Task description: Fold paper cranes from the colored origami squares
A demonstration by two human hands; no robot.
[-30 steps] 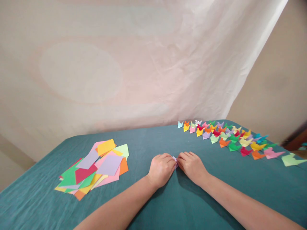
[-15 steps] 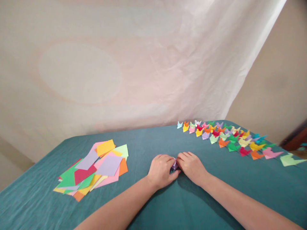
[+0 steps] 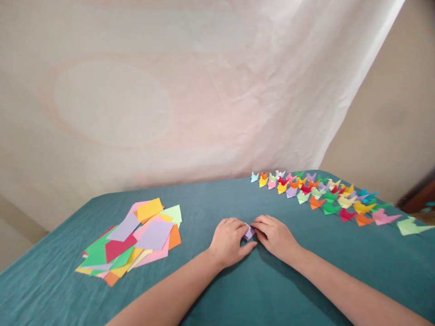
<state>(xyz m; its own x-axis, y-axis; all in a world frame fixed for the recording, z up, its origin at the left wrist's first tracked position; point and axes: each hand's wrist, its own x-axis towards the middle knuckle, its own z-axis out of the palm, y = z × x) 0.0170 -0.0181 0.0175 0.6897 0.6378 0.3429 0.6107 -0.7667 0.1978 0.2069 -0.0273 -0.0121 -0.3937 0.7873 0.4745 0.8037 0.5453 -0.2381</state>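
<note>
A small piece of folded lilac paper (image 3: 249, 232) lies on the teal cloth between my two hands. My left hand (image 3: 229, 242) grips it from the left, with curled fingers covering its left part and the thumb in front. My right hand (image 3: 276, 235) is at its right edge, fingertips and thumb closed together on the paper's corner. Several fold lines show on the visible part; the rest is hidden under the left fingers.
To the left, a loose pile of coloured paper sheets (image 3: 154, 235) is spread on the teal tablecloth (image 3: 200, 203). Rows of folded paper birds (image 3: 328, 208) stand at the right and back right. A pale curtain (image 3: 204, 90) hangs behind the table.
My right hand has shifted slightly to the right, its thumb now showing apart from the left thumb. More of the lilac paper is visible between the hands.
</note>
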